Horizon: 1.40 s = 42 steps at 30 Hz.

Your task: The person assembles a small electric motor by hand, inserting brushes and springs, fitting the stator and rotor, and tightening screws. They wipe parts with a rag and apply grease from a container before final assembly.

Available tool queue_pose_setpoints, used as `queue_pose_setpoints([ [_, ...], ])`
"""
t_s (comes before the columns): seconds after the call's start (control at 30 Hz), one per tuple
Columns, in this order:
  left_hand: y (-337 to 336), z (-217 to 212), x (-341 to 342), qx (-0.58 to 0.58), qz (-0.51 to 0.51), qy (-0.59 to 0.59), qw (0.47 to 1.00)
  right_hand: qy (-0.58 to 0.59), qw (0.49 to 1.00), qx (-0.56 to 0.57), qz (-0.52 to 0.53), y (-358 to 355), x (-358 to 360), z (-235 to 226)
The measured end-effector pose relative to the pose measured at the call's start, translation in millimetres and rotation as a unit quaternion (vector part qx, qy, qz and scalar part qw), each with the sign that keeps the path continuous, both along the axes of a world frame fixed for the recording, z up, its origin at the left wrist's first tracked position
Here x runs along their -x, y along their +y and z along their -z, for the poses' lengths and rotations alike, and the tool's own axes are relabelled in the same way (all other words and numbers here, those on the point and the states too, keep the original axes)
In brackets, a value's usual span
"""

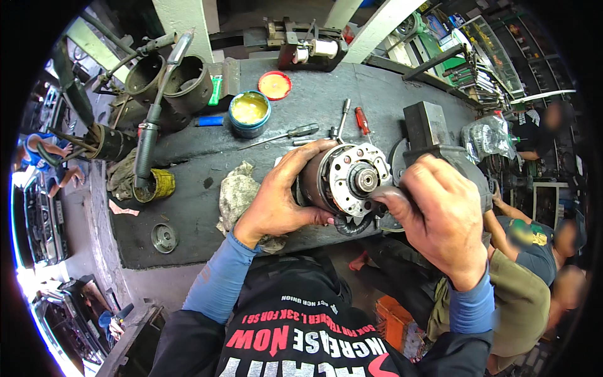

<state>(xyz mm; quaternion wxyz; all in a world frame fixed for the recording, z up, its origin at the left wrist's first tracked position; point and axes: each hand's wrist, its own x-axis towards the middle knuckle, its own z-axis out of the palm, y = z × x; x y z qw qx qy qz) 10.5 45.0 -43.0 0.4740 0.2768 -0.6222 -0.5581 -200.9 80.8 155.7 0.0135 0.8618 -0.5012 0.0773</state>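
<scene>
Motor (344,180) is in the left hand (276,198), near the front edge of the tabletop (195,210). I can't tell if it rests there too. I see the left fingers spread wide around its round side, thumb low. The right hand (443,210) is curled up, its thumb by the front plate (370,156); I can't tell if it pinches anything. I think it is heavy, hard and maybe slippery. I'd grab the round side and keep off the plate, where small bits could bend.
</scene>
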Motion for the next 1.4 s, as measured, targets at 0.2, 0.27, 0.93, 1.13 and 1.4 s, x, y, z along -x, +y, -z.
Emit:
queue_pose_setpoints([
  [0.2,-0.6,-2.7,0.0,0.008,-0.010,-0.016,1.000,0.015,0.999,0.000,-0.044,-7.1,-4.6,0.7],
  [0.27,0.1,-4.5,-2.4,0.039,-0.024,-0.029,0.999,-0.012,0.999,-0.001,-0.032,-5.7,-6.9,2.4],
  [0.93,1.1,-16.5,-9.0,0.017,0.009,-0.037,0.999,-0.052,0.995,-0.071,-0.053,1.9,-7.9,-21.4],
  [1.13,-3.6,-61.4,-21.0,-0.020,0.089,0.091,0.992,-0.096,0.991,-0.092,0.012,5.6,-0.1,-18.6],
  [1.4,-18.2,-99.7,-0.7,0.114,0.111,-0.060,0.985,-0.183,0.982,-0.024,-0.035,5.2,5.2,-12.2],
])
